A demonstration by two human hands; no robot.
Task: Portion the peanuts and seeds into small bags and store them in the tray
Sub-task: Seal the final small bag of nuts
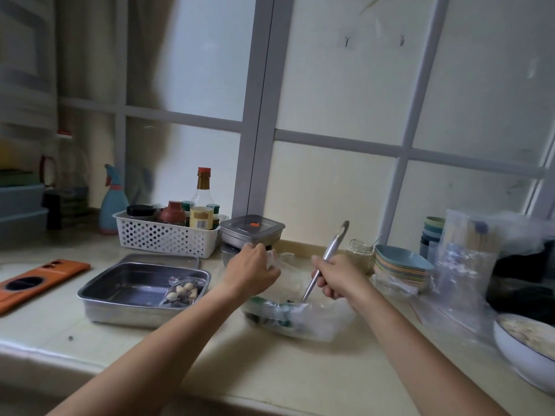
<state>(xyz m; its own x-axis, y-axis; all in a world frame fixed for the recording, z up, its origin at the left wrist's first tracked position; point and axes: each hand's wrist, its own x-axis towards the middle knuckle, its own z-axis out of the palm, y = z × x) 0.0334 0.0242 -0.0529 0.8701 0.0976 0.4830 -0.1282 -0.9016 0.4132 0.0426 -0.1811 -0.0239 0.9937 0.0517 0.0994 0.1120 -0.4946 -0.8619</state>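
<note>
Head view: left hand [255, 267] clenched on the bunched far edge of the plastic bag [318, 321]. Right hand [336, 279] fisted round the spoon [332, 247], tip down in that bag on the counter [285, 370]. One filled small bag [181, 291] lies in the tray [126, 315]. Film probably limp, light and slippery, so grip it at the rim.

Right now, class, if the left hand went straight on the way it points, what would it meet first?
Probably the lidded steel container just beyond the left hand, which grips a clear bag; depth is unclear.
</note>
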